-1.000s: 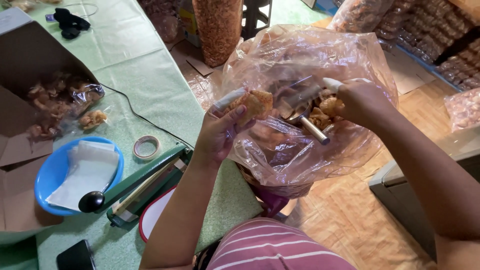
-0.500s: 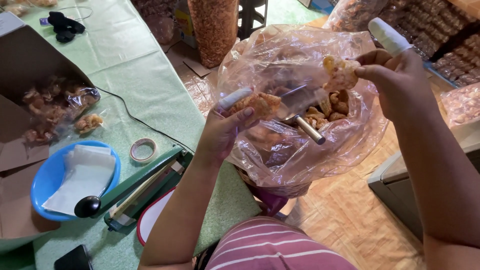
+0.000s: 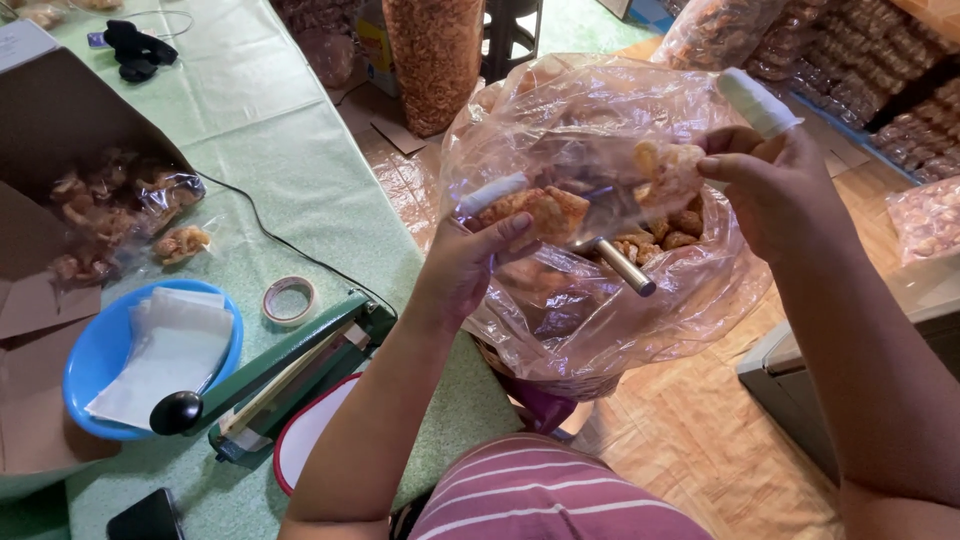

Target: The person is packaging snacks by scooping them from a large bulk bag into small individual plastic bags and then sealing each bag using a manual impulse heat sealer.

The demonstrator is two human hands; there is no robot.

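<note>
- The left hand [image 3: 470, 265] gripped a small clear bag [image 3: 535, 212] of fried snack pieces, held at the near rim of the big plastic sack [image 3: 600, 320].
- The right hand [image 3: 770, 190] pinched one pale puffed piece [image 3: 668, 168] over the sack's open mouth, white-wrapped forefinger sticking up.
- A metal scoop [image 3: 620, 262] lay inside the sack among loose pieces.
- On the green table [image 3: 290, 150] sat a blue bowl [image 3: 95, 355], a tape roll [image 3: 289, 298] and a green heat sealer [image 3: 285, 370].
</note>
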